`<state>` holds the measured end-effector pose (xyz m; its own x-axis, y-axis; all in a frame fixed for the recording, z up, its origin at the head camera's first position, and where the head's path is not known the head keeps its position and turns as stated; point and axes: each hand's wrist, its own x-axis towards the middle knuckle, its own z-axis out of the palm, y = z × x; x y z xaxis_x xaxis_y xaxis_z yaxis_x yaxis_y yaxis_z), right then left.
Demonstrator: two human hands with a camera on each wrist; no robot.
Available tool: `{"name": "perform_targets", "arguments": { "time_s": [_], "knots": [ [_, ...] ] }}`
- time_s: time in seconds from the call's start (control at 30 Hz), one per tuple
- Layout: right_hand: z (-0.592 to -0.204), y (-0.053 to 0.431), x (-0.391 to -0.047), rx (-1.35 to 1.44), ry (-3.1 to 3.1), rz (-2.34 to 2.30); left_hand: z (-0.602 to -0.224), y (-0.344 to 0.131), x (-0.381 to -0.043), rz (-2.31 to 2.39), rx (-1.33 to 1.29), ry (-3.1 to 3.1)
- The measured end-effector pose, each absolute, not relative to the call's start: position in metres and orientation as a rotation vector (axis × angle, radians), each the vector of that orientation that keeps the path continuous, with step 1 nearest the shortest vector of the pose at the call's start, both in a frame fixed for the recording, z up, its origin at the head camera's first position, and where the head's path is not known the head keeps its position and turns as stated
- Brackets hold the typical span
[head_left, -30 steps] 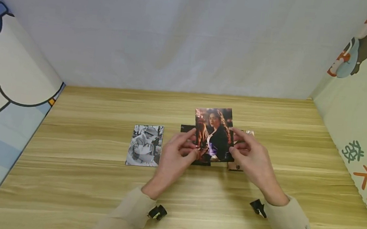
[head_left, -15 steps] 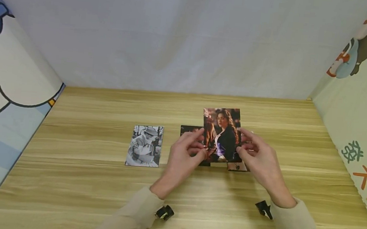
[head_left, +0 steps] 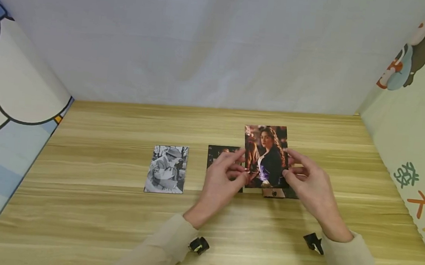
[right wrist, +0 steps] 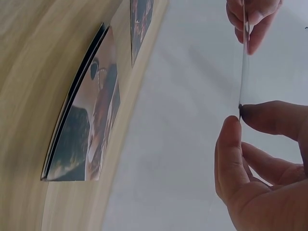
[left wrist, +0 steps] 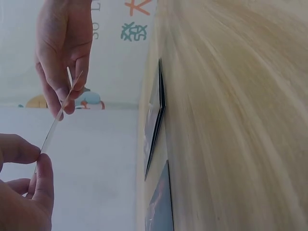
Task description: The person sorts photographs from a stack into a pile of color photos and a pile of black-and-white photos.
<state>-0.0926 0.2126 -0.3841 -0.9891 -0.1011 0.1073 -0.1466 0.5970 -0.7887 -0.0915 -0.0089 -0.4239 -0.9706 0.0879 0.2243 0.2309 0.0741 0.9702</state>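
A colour photo card [head_left: 266, 154] of a person with long wavy hair is held up above the table. My left hand [head_left: 224, 180] pinches its left edge between thumb and fingers, and my right hand [head_left: 311, 188] pinches the right edge the same way. Seen edge-on in the left wrist view, the photo card [left wrist: 52, 127] is slightly bent and well off the tabletop. Beneath it lies a small stack of photo cards [right wrist: 86, 125], mostly covered in the head view. A dark photo card [head_left: 213, 153] lies left of the stack, partly behind my left hand.
A black-and-white photo card [head_left: 166, 169] lies farther left on the wooden table [head_left: 94, 206]. A pale cloth wall [head_left: 206, 42] closes off the back, with printed panels on both sides. Black wrist devices [head_left: 199, 245] sit at both cuffs.
Both hands have moved to the right together, carrying the photo card. It now hangs over the stack, and more of the dark photo card shows. The cards on the table have stayed put.
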Motion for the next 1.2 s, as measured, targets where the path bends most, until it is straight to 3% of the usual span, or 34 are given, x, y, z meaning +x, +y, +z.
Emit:
{"name": "perform_targets", "arguments": {
  "time_s": [1.2],
  "knots": [
    [-0.390,0.247,-0.095,0.128,-2.823,1.244,-0.432,0.031,-0.101,-2.138,-0.219,-2.300]
  ]
}}
